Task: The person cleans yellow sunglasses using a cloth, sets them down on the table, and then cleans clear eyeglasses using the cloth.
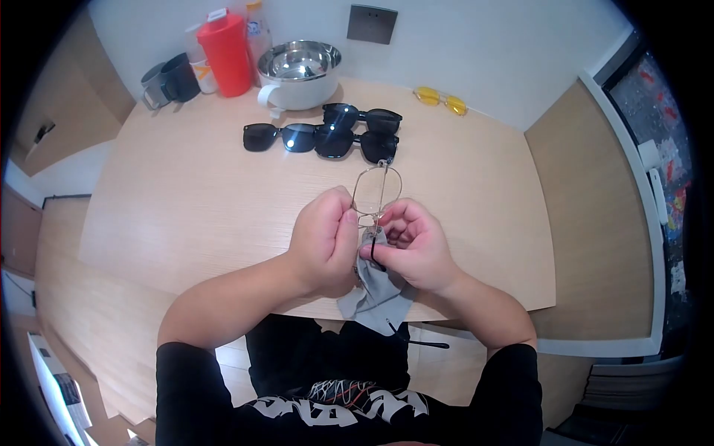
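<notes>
My left hand (323,234) is closed on the near side of a pair of thin metal-framed eyeglasses (381,189), held on end with one clear lens pointing away from me. My right hand (416,245) pinches a grey cleaning cloth (383,293) around the nearer part of the glasses, its thumb and fingers curled in. One black temple tip lies by the right thumb, while the other sticks out below the cloth past the table's edge. The nearer lens is mostly hidden by the cloth and fingers.
Beyond my hands lie three pairs of dark sunglasses (357,143) and, farther right, yellow-tinted glasses (440,100). Along the wall stand a white-and-steel bowl (299,85), a red jug (224,56), a bottle (258,33) and dark mugs (181,78). A wooden panel (595,208) borders the right side.
</notes>
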Demonstrator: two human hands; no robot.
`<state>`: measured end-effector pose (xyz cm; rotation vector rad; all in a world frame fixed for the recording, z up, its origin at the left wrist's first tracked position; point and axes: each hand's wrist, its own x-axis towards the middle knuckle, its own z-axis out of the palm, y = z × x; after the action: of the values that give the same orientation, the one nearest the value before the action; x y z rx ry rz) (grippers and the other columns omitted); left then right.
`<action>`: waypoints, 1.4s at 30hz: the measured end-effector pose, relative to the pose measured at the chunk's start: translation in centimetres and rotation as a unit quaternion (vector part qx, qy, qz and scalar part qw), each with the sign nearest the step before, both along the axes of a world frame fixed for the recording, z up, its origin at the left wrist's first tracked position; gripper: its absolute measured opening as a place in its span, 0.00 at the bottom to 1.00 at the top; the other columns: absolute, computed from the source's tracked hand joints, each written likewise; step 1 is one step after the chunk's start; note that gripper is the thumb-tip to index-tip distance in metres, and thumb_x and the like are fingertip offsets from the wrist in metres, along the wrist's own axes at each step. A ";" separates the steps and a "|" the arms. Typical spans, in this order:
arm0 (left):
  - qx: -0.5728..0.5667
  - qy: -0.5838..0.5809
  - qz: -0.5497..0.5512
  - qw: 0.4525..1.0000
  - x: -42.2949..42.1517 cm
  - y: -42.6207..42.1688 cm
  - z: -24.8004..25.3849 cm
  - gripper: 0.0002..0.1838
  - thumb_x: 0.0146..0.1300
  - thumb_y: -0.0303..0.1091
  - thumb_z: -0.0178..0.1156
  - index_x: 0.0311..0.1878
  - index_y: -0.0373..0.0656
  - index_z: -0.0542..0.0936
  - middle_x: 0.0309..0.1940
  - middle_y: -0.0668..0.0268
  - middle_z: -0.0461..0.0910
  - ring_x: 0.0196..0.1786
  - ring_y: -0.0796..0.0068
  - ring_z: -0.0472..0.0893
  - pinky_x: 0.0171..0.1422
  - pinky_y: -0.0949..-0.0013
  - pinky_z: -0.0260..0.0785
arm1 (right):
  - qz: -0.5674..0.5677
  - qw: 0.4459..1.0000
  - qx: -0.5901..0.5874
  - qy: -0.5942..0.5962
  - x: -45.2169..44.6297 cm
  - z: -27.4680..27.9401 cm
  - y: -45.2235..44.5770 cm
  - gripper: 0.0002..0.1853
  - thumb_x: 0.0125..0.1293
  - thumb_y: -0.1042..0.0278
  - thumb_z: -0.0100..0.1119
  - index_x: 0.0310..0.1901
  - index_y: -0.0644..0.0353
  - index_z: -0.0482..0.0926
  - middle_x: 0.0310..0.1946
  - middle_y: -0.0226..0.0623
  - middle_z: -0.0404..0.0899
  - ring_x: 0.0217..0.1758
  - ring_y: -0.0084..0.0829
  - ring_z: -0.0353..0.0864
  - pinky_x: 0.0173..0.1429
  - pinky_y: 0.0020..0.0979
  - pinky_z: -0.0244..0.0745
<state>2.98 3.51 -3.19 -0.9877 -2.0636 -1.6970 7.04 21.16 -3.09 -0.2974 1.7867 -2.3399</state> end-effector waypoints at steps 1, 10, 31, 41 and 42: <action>0.001 0.009 0.000 1.000 0.0 0.0 0.0 0.03 0.64 0.23 0.48 0.33 0.36 0.68 0.25 0.55 0.69 0.25 0.56 0.70 0.31 0.61 0.63 | -0.006 1.000 0.012 0.009 0.0 0.0 0.0 0.18 0.57 0.83 0.65 0.46 0.61 0.70 0.38 0.33 0.79 0.41 0.21 0.80 0.45 0.22 0.77; -0.001 0.030 -0.001 1.000 -0.2 -0.3 0.0 0.02 0.63 0.22 0.49 0.33 0.36 0.68 0.25 0.55 0.69 0.26 0.55 0.70 0.31 0.61 0.63 | -0.031 0.998 0.059 0.003 0.3 -0.2 -0.6 0.10 0.61 0.80 0.64 0.41 0.63 0.73 0.35 0.31 0.79 0.33 0.17 0.78 0.37 0.19 0.74; 0.034 0.003 -0.027 0.999 -0.2 -0.4 -0.4 0.03 0.64 0.23 0.47 0.33 0.37 0.68 0.22 0.59 0.69 0.23 0.64 0.70 0.28 0.66 0.63 | 0.131 0.991 0.000 -0.034 0.1 0.7 0.0 0.19 0.61 0.84 0.60 0.53 0.64 0.69 0.47 0.38 0.78 0.49 0.26 0.81 0.55 0.28 0.76; 0.051 -0.007 -0.053 0.997 -0.5 -0.3 -0.7 0.04 0.64 0.22 0.48 0.32 0.36 0.69 0.22 0.59 0.68 0.24 0.66 0.69 0.30 0.67 0.62 | 0.038 0.991 0.127 -0.031 0.3 0.0 -0.8 0.04 0.65 0.76 0.61 0.40 0.66 0.78 0.31 0.31 0.81 0.35 0.18 0.79 0.41 0.23 0.75; 0.051 -0.019 -0.067 0.996 -0.5 -0.4 -0.7 0.04 0.63 0.22 0.48 0.32 0.36 0.70 0.22 0.59 0.68 0.25 0.65 0.69 0.30 0.66 0.62 | 0.025 0.988 0.151 -0.027 0.3 0.0 -0.6 0.03 0.65 0.76 0.60 0.38 0.65 0.78 0.29 0.31 0.81 0.34 0.17 0.78 0.39 0.22 0.74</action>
<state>2.44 3.16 -3.89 -1.0894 -1.9512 -1.8812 7.37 20.52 -3.04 -0.2278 2.0437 -1.9852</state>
